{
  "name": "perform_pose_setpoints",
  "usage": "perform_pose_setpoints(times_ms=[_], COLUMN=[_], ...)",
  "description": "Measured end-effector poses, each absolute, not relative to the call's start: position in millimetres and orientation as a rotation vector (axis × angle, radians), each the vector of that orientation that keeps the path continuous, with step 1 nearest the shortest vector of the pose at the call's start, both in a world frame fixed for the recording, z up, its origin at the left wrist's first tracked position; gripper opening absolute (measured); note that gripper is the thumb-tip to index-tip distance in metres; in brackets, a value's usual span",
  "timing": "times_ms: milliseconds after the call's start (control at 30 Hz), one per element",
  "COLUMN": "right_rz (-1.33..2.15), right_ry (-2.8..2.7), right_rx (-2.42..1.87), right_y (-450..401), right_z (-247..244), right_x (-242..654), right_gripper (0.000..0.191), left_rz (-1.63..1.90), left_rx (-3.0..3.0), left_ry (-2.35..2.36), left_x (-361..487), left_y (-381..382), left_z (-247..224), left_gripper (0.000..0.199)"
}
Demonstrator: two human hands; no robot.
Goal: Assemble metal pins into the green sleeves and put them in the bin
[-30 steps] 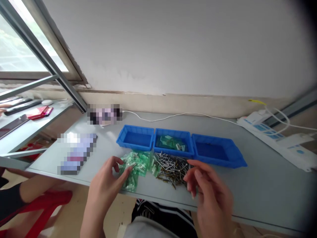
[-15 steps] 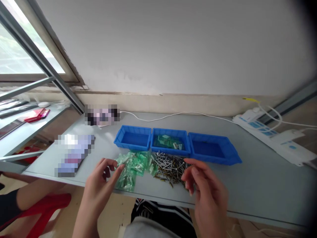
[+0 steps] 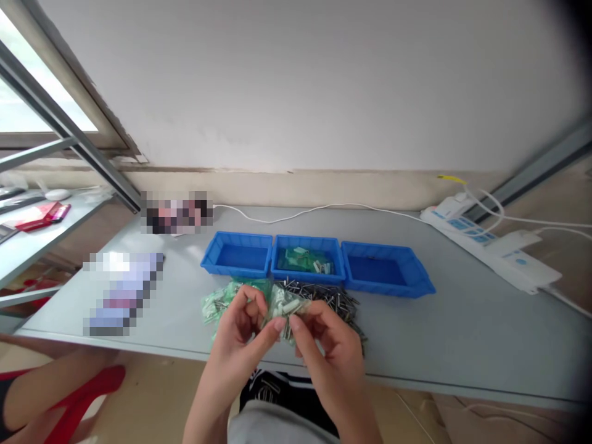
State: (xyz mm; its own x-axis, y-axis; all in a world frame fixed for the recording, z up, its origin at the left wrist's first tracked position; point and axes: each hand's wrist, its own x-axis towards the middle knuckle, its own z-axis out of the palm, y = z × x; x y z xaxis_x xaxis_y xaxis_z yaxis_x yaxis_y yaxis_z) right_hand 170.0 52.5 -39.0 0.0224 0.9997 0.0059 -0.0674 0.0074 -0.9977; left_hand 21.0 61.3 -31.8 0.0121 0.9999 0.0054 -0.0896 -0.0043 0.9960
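Observation:
Both hands hold one small clear plastic bag (image 3: 287,307) with white pieces and thin metal pieces in it. My left hand (image 3: 244,338) pinches its left side between thumb and fingers. The right side is pinched by my right hand (image 3: 332,343). Behind and left of my left hand lies a heap of green plastic bags (image 3: 213,303), partly covered by the hand. A pile of loose metal screws (image 3: 340,297) spreads behind my right hand. The middle blue bin (image 3: 307,277) contains green bags and white pieces.
A left blue bin (image 3: 237,269) and a right blue bin (image 3: 391,285) flank the middle one. A white power strip (image 3: 494,250) with cables lies at the right rear. A blurred flat object (image 3: 124,293) rests at left. Another person's bare limb (image 3: 50,385) shows at lower left.
My hands have come together from either side of the heaps. They now grip a small bag between them; both were empty before. The view has shifted slightly.

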Motion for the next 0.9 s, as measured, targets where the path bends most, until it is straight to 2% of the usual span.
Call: perform_pose_setpoints(times_ms=[200, 300, 433, 600, 900], right_rz=[1.19, 1.156, 1.124, 1.254, 1.192], right_ry=[-1.083, -1.095, -1.079, -1.073, -0.939], right_rx=[-1.2, -1.238, -1.187, -0.923, -1.165], right_y=[57.7, 59.3, 58.5, 56.5, 55.8], right_z=[-42.7, -46.8, -56.3, -58.9, -45.5], right_x=[185.4, 190.5, 198.0, 208.5, 196.2], right_gripper=[0.032, 0.032, 0.027, 0.034, 0.03], left_rz=[1.162, 1.192, 1.261, 1.298, 1.296], left_rx=[1.102, 1.181, 1.117, 1.013, 1.121], left_ry=[1.202, 1.259, 1.302, 1.167, 1.098], left_x=[23.0, 26.6, 35.6, 40.4, 36.7], left_y=[64.3, 65.6, 64.5, 64.1, 66.0], left_z=[-36.6, -40.4, -39.2, -35.8, -43.1], left_gripper=[0.034, 0.041, 0.027, 0.031, 0.02])
